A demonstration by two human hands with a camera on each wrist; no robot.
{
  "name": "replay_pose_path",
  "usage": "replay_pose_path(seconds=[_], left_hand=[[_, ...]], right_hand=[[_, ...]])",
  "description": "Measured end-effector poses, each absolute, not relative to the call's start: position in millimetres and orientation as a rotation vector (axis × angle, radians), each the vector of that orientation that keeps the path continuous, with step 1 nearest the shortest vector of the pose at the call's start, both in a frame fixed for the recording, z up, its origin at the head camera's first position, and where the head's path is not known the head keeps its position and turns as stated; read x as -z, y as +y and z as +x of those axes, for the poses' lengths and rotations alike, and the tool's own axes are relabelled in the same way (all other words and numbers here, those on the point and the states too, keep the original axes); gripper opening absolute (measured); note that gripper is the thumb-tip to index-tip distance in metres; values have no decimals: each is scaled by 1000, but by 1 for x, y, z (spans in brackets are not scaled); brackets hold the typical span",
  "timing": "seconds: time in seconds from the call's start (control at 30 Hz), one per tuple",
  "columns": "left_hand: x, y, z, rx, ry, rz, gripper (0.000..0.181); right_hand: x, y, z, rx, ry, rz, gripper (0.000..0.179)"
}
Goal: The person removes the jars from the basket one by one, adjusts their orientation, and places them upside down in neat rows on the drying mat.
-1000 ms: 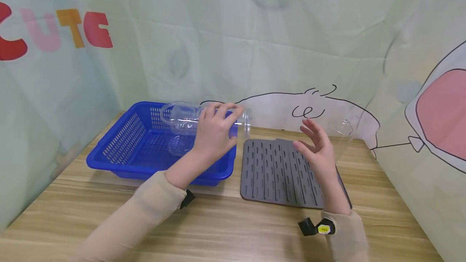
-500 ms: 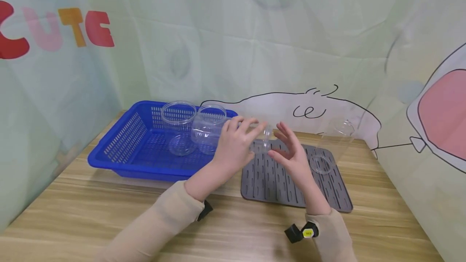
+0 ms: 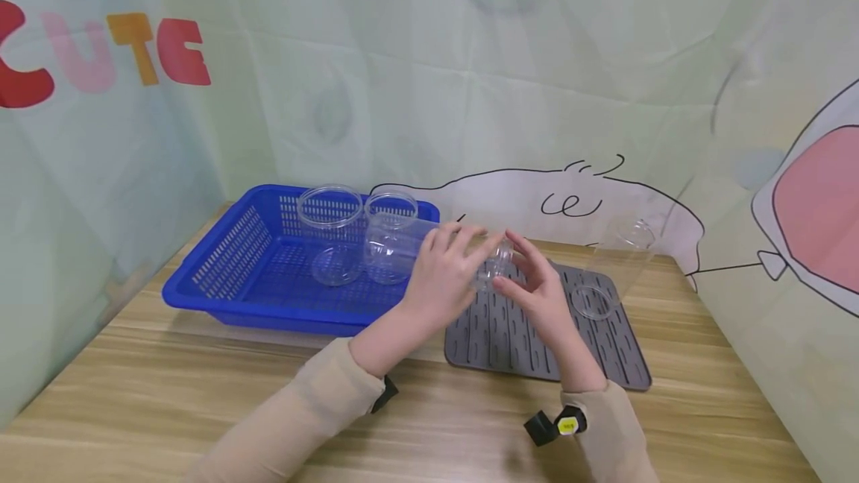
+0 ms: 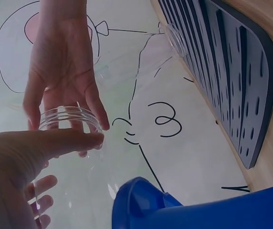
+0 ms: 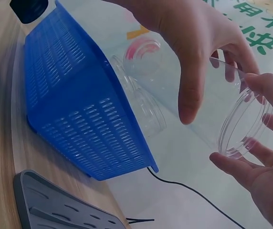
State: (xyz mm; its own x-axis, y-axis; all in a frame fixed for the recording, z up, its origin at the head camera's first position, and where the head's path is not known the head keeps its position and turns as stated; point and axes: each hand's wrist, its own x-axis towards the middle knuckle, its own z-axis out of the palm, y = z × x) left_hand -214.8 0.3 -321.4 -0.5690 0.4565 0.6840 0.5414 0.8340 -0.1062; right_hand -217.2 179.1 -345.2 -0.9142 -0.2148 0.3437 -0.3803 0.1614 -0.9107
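Note:
A clear plastic jar (image 5: 210,105) with a ridged neck is held on its side above the mat and the basket's right edge. My left hand (image 3: 444,270) grips it round the body from above, thumb along the near side. At the neck, my right hand (image 3: 540,300) holds the rim between thumb and fingers, as the right wrist view shows. The jar's closed end points left, overlapping the basket in the head view. Two more clear jars stand in the blue basket (image 3: 268,315), a left one (image 3: 331,233) and a right one (image 3: 391,207).
A grey ridged drying mat (image 3: 496,341) lies right of the basket on the wooden table (image 3: 456,423). Another clear jar (image 3: 620,263) stands at the mat's right side. A printed cloth (image 3: 416,95) hangs behind the table.
My left hand has carried the jar rightward from over the basket. My right hand has moved left to meet it, and its fingers have come round the neck.

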Motion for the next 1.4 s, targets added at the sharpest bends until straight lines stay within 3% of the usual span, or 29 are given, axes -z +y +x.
replay_pose_path(seconds=[0.23, 0.37, 0.6, 0.8, 1.03, 1.3, 1.4], left_hand=[[313, -5, -214, 280, -2319, -808, 110], [303, -16, -216, 488, -2259, -860, 114], [290, -42, -226, 1091, -2065, -852, 112], [293, -63, -241, 1671, -1951, -689, 125], [309, -67, -253, 2252, -1715, -693, 145], [326, -49, -255, 2610, -1559, -611, 149], [330, -40, -252, 2700, -1441, -613, 142]], right_hand=[[344, 184, -218, -1847, -2274, 567, 69], [343, 189, -220, -1861, -2229, 556, 68], [338, 200, -220, -1900, -2168, 493, 65], [333, 209, -219, -1987, -2040, 441, 63], [331, 212, -218, -2082, -1872, 532, 60], [333, 208, -217, -2134, -1792, 634, 53], [334, 204, -216, -2149, -1785, 662, 50]])
